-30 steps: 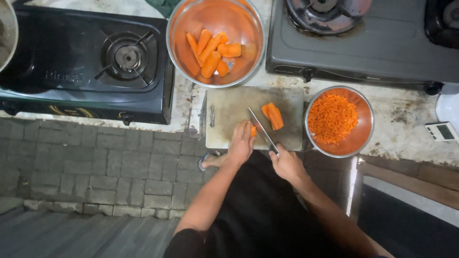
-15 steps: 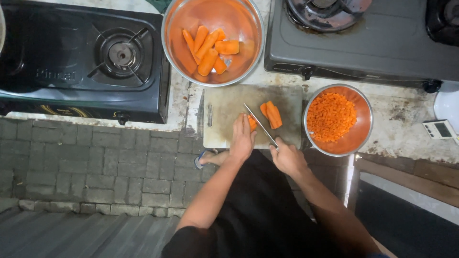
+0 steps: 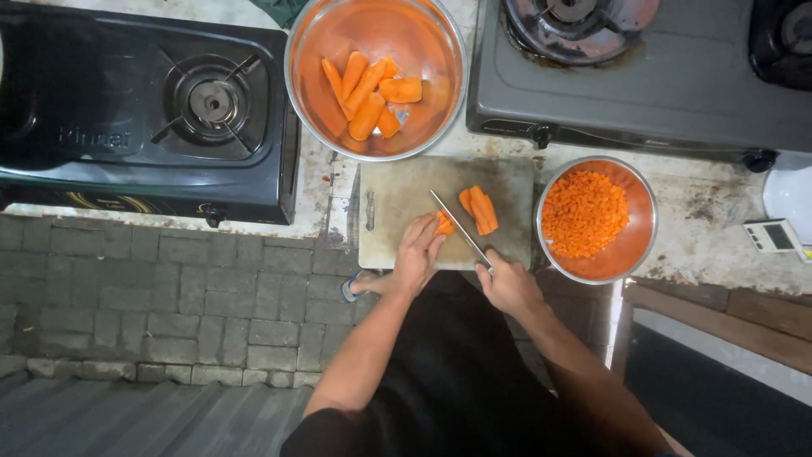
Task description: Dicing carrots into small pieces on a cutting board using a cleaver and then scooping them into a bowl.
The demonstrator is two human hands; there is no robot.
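Observation:
My left hand (image 3: 417,254) presses a short piece of carrot (image 3: 443,223) onto the pale cutting board (image 3: 397,203). My right hand (image 3: 506,283) grips the handle of a knife (image 3: 457,227), whose blade lies slanted right beside that carrot piece. Two carrot strips (image 3: 480,209) lie on the board just right of the blade. Behind the board stands a metal bowl (image 3: 321,101) with several peeled carrot lengths (image 3: 370,89). At the right a smaller metal bowl (image 3: 639,224) holds finely diced carrot (image 3: 584,211).
A black gas stove (image 3: 144,127) stands at the left and a grey gas stove (image 3: 660,76) at the back right, both on the stained counter (image 3: 719,203). A small white device (image 3: 774,235) lies at the far right. Brick paving (image 3: 169,296) lies below.
The view has shifted slightly. The knife blade has moved a little to the left, closer to the carrot piece under my left hand. Both hands stay at the board's near edge.

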